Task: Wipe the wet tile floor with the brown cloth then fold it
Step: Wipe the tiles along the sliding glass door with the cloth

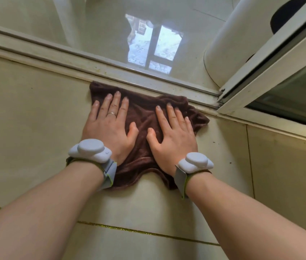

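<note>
The brown cloth [142, 117] lies crumpled and spread on the beige tile floor [26, 113], its far edge against the door track. My left hand [110, 126] presses flat on the cloth's left half with straight, spread fingers. On the right half my right hand [172, 134] presses flat the same way. Both wrists carry grey strap-on devices. The cloth's middle and near edge show between and below the hands.
A pale sliding-door track [111, 72] runs across just beyond the cloth. A white-framed glass door [272, 76] stands at the right. Past the track, glossy floor reflects a window, and a white cylindrical object [242, 44] stands at the upper right. Grout lines cross the near tiles.
</note>
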`<state>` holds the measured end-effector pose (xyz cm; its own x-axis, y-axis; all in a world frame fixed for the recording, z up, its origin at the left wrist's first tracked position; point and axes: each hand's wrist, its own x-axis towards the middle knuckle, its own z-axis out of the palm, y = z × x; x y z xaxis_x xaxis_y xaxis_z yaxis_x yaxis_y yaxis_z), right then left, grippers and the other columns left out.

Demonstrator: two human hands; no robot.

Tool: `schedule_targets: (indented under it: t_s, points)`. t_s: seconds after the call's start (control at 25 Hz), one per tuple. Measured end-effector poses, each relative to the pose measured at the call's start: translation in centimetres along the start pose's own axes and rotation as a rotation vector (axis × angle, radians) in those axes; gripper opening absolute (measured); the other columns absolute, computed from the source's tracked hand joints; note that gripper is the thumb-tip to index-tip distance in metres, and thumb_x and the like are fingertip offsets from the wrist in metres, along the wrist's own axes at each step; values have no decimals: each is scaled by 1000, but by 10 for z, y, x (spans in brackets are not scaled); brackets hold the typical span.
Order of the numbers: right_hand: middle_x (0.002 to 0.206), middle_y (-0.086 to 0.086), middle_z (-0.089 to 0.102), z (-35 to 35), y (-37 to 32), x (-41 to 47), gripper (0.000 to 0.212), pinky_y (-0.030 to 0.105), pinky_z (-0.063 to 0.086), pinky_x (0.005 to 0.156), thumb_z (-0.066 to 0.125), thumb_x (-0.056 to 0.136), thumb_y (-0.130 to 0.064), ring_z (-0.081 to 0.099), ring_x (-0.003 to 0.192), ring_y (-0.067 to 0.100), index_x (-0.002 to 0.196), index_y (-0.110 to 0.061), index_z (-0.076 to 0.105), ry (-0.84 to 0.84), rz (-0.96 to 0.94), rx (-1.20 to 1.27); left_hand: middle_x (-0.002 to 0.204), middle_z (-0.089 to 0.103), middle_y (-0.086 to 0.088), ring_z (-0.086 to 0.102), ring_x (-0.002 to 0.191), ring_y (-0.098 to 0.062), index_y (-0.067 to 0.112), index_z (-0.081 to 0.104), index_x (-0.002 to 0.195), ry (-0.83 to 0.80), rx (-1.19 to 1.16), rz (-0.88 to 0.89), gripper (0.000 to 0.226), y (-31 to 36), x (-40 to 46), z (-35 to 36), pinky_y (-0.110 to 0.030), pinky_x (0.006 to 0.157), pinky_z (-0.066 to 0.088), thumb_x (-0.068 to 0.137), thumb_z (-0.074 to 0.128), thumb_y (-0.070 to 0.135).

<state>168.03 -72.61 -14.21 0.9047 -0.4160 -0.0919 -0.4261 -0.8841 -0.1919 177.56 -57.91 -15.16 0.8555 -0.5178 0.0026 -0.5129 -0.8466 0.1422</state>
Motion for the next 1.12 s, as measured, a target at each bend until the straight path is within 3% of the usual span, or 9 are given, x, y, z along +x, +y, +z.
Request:
schedule_targets:
  t_s: [0.2, 0.48, 0.64, 0.84, 1.12]
  points:
    - [173, -8, -2, 0, 16, -60, 78, 36, -7, 129, 13, 90, -66, -6, 159, 11, 164, -41, 10, 20, 66, 34, 166, 25, -7, 21, 155, -23, 14, 31, 159, 39, -40, 106, 74, 19, -51, 5, -46, 125, 12, 94, 24, 50]
    - [171, 0, 19, 13, 41, -148, 73, 38, 4, 128, 36, 94, -59, 13, 159, 18, 162, -33, 29, 115, 144, 24, 166, 26, -9, 22, 155, -24, 12, 34, 157, 51, -39, 247, 72, 47, -122, 10, -49, 124, 19, 94, 37, 46]
    - [172, -1, 16, 12, 45, -139, 74, 40, 6, 128, 35, 93, -60, 12, 159, 18, 162, -34, 26, 119, 130, -4, 166, 27, -8, 22, 155, -23, 14, 34, 157, 51, -33, 257, 73, 47, -112, 11, -48, 125, 19, 93, 37, 48]
    - [174, -3, 1, -4, 57, -90, 81, 37, -4, 129, 15, 89, -67, -4, 160, 14, 163, -37, 11, 37, 160, -30, 163, 33, -7, 25, 154, -22, 17, 37, 156, 64, -25, 247, 71, 59, -65, 13, -46, 124, 14, 94, 32, 50]
    - [174, 0, 7, -8, 68, -17, 83, 39, 0, 130, 15, 87, -64, 3, 160, 16, 163, -33, 20, 101, 176, -15, 167, 23, -3, 24, 154, -20, 21, 31, 159, 106, -36, 223, 74, 72, 13, 21, -44, 126, 13, 92, 24, 52]
